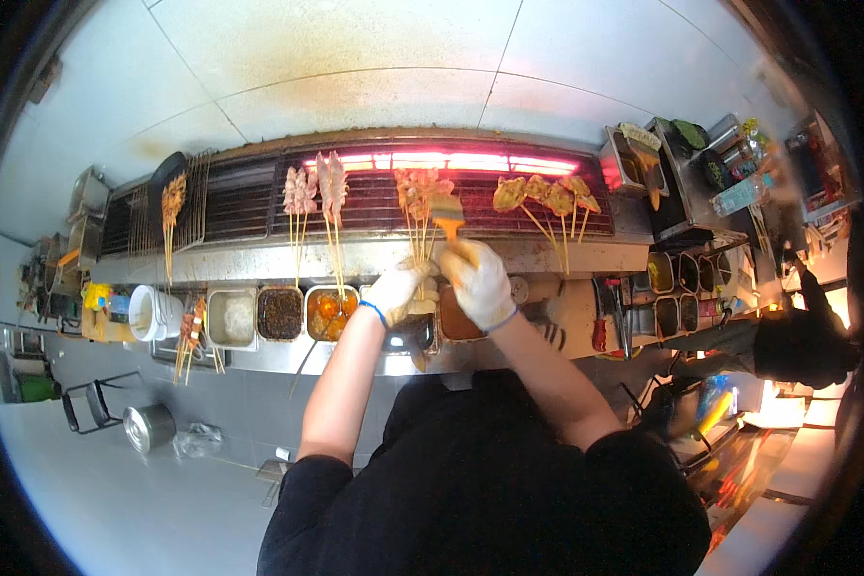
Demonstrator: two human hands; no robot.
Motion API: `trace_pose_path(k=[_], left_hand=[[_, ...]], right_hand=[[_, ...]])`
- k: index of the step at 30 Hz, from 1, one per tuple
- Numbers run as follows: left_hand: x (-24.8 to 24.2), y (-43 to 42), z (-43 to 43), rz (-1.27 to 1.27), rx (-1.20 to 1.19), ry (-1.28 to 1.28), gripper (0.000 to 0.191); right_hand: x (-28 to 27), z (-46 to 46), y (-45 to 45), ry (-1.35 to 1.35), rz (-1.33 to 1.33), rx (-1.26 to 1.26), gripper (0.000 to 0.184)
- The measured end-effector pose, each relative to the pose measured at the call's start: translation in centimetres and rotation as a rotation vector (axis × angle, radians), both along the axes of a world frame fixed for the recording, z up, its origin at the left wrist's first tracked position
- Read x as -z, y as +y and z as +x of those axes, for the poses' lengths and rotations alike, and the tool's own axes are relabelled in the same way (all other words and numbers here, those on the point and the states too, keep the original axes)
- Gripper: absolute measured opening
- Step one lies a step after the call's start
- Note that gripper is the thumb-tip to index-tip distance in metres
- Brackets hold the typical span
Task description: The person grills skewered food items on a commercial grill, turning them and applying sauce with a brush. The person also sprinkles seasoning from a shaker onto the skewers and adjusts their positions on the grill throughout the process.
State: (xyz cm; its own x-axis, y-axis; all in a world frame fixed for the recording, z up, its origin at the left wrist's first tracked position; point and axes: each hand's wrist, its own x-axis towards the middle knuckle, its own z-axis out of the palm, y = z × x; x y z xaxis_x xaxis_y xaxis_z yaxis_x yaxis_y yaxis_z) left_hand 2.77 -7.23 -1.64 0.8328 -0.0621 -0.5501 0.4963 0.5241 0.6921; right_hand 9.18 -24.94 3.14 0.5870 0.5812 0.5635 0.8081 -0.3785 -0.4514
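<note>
White gloves with blue-edged cuffs cover both my hands. My left hand (402,288) grips the wooden sticks of several meat skewers (417,191), whose meat lies over the grill rack. In my right hand (479,282) is a flat basting brush (446,212), its bristles against or just over that meat. Right of it on the grill (374,223) lie browned, flat meat skewers (540,193). To the left rest pale meat skewers (300,193) and long shrimp-like skewers (331,189). A red-glowing heating element (450,162) runs along the back.
Metal pans stand along the counter front, among them dark seasoning (279,315), red-orange sauce (327,317) and white granules (232,320). A white bucket (151,313) sits at left. Another brush (646,165) leans in a pan at right. A person (785,345) stands at far right.
</note>
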Motion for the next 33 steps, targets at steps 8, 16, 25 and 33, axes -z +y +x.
trace_pose_path(k=[8, 16, 25, 33], left_hand=[[0.8, -1.3, -0.2, -0.169, -0.139, 0.031, 0.020], [0.6, -1.7, 0.4, -0.056, -0.325, 0.064, 0.025], [-0.8, -1.8, 1.3, -0.119, -0.338, 0.098, 0.020], [-1.9, -3.4, 2.4, 0.092, -0.433, 0.245, 0.023]], right_hand=[[-0.1, 4.8, 2.3, -0.017, 0.019, 0.065, 0.023], [0.3, 2.5, 3.0, -0.039, -0.233, -0.172, 0.023], [-1.4, 1.3, -27.1, 0.004, 0.399, 0.285, 0.019], [6.5, 18.8, -61.7, -0.094, 0.523, 1.514, 0.028]])
